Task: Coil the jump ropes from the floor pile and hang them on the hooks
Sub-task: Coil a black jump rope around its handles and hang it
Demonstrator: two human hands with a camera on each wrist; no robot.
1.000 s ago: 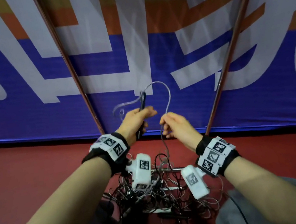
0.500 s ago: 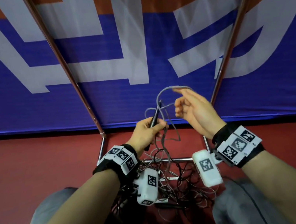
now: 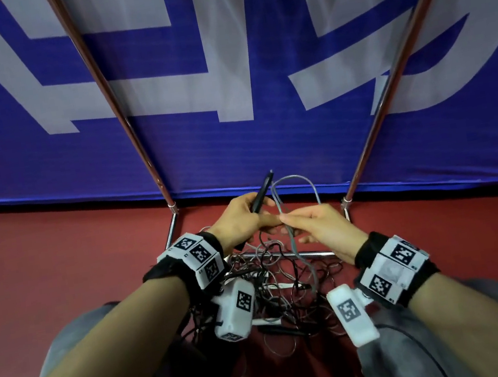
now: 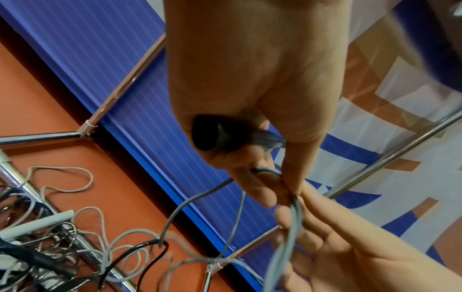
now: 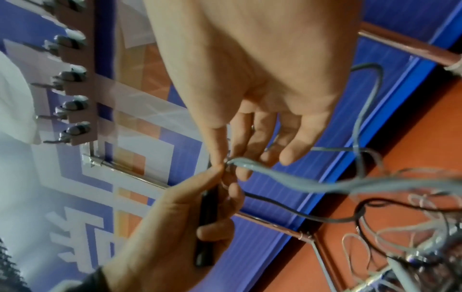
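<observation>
My left hand (image 3: 254, 217) grips the black handle (image 3: 262, 192) of a jump rope, tip pointing up. Its grey cord (image 3: 303, 179) rises in a loop above both hands and is gathered under the left thumb. My right hand (image 3: 293, 222) touches the left thumb and pinches that grey cord (image 5: 287, 177), which trails down to the tangled pile of ropes (image 3: 284, 283) on the floor. The left wrist view shows the handle's butt (image 4: 207, 134) in the fist. A row of hooks (image 5: 72, 75) on a brown board shows in the right wrist view, well away from the hands.
A chrome rack stands over the pile, with two slanted poles (image 3: 115, 95) (image 3: 395, 67) and a base bar (image 3: 310, 255). A blue and white banner (image 3: 234, 145) hangs behind it. The floor (image 3: 58, 267) is red. My knees in grey trousers (image 3: 399, 360) flank the pile.
The right hand came down from a raised, spread position with the cord loop and now pinches the cord at the left thumb. Both hands sit lower, nearer the pile.
</observation>
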